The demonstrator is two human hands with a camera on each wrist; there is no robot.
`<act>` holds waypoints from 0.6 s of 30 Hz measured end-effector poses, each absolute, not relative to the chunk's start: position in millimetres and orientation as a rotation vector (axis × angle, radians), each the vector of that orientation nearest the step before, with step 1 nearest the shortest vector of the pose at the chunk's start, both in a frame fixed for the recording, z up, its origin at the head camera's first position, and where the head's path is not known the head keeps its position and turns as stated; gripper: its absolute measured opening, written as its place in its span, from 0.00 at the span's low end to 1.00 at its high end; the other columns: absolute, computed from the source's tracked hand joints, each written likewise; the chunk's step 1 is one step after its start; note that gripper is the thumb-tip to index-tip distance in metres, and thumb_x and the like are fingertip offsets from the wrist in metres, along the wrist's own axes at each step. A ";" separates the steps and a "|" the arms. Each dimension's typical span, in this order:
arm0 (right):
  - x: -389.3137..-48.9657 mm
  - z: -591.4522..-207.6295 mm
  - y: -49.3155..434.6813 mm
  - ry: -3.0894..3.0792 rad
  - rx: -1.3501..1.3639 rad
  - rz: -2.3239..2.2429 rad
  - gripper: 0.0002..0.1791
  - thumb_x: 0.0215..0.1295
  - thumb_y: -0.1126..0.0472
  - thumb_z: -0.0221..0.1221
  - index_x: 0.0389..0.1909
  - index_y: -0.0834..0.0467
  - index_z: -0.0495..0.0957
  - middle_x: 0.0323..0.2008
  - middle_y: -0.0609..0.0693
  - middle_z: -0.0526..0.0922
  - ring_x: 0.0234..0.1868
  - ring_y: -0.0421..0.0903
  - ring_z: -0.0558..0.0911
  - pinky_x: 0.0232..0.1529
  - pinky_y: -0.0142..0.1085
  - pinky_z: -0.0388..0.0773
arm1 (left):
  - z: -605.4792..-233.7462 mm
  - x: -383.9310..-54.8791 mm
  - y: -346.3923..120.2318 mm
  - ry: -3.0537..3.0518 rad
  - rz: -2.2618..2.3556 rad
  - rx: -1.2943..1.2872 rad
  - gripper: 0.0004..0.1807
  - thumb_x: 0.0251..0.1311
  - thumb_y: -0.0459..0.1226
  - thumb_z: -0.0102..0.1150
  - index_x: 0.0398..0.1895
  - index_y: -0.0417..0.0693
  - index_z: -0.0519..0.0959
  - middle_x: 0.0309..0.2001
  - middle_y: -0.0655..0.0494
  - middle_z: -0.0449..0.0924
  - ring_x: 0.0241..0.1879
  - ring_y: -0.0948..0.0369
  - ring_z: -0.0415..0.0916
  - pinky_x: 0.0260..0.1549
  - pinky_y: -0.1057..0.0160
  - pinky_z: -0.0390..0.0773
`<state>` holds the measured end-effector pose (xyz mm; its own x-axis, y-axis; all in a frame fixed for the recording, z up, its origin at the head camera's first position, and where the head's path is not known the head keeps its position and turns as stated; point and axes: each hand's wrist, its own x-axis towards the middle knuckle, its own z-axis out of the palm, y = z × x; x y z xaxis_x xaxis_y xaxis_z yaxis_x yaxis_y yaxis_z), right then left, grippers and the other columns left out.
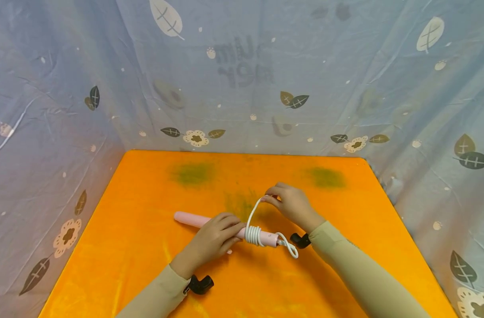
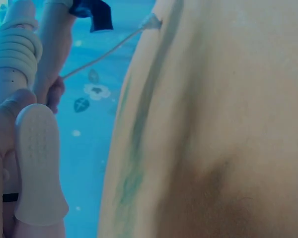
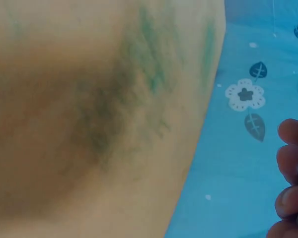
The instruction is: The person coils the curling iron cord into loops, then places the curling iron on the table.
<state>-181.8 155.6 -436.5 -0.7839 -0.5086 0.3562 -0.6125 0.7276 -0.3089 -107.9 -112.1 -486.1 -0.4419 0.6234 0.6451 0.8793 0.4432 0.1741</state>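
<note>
A pink curling iron (image 1: 191, 219) lies slantwise in front of me, and my left hand (image 1: 216, 238) grips it around its middle. Several turns of white cord (image 1: 253, 235) are coiled round its handle. From the coil the cord rises to my right hand (image 1: 294, 205), which pinches it up and to the right between thumb and fingers. A small loop of cord (image 1: 293, 252) hangs at the handle's end. The left wrist view shows the iron's pale clamp lever (image 2: 38, 163) beside my thumb. In the right wrist view, only curled fingertips (image 3: 290, 163) show at the edge.
An orange-covered table (image 1: 146, 194) with greenish smudges lies under both hands. Patterned curtains (image 1: 242, 88) with leaves and flowers enclose it at the back and sides. Black wrist-worn pieces (image 1: 201, 285) hang below both sleeves.
</note>
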 end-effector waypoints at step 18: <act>-175.0 -458.4 137.9 -2.893 0.938 0.737 0.12 0.68 0.48 0.58 0.35 0.49 0.86 0.28 0.37 0.79 0.28 0.36 0.76 0.32 0.33 0.76 | -478.8 -113.5 -114.8 -2.087 -0.850 -1.108 0.18 0.68 0.44 0.55 0.53 0.41 0.80 0.48 0.51 0.77 0.49 0.53 0.73 0.51 0.59 0.74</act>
